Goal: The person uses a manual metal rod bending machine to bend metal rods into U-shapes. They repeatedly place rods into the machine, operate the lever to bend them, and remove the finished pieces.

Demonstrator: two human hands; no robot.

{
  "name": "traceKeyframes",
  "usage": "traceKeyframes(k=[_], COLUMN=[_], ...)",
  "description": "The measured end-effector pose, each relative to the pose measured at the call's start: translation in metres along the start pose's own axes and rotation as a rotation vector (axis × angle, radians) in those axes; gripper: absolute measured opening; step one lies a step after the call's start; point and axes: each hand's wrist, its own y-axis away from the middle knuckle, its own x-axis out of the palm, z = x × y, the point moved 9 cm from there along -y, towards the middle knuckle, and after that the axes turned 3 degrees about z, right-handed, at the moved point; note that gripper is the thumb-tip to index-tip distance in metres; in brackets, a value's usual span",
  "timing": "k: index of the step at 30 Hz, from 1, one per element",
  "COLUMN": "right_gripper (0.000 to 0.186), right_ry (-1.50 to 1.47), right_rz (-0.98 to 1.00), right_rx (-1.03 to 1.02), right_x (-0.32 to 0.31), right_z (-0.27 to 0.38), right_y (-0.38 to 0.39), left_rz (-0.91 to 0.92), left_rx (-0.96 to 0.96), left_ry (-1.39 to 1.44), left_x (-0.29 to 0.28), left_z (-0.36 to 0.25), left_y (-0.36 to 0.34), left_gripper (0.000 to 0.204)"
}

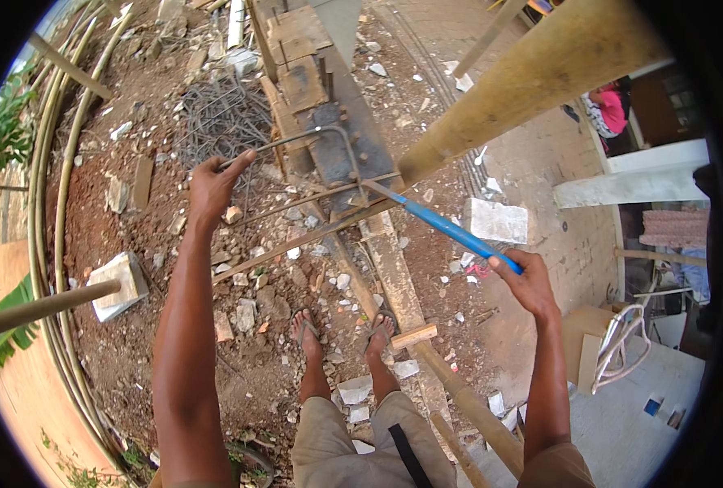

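Observation:
My left hand (213,189) is closed round one end of a thin steel rod (295,136). From there the rod runs right, then turns down in a sharp bend over a dark metal plate (333,154) with upright pegs, fixed on a wooden bench (296,32). My right hand (529,281) grips the lower end of a blue-handled rebar bending bar (451,229). The bar slants up to the left, and its head meets the rod's bent end by the plate's lower edge. Whether the head is hooked onto the rod, I cannot tell.
A thick bamboo pole (540,85) slants across the upper right. Left of the bench lies a tangled heap of bent steel pieces (225,114). Rubble surrounds my sandalled feet (380,329). A white block (497,221) rests at right; a person in pink (611,112) is beyond.

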Motion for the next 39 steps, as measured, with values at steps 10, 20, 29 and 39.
traceKeyframes(k=[10, 20, 29, 39], right_gripper=[0.059, 0.063, 0.064, 0.063], right_ry=[0.185, 0.432, 0.351, 0.304], right_rz=[0.057, 0.018, 0.019, -0.100], right_rx=[-0.068, -0.167, -0.097, 0.011], right_x=[-0.033, -0.058, -0.034, -0.022], right_z=[0.020, 0.066, 0.042, 0.011], right_y=[-0.025, -0.050, -0.028, -0.011], left_rz=[0.044, 0.049, 0.043, 0.056], left_rx=[-0.071, -0.048, -0.046, -0.012], left_ry=[0.027, 0.018, 0.028, 0.038], left_x=[0.005, 0.005, 0.007, 0.008], left_z=[0.000, 0.004, 0.008, 0.003], left_y=[0.002, -0.001, -0.003, -0.003], left_gripper=[0.059, 0.062, 0.063, 0.057])
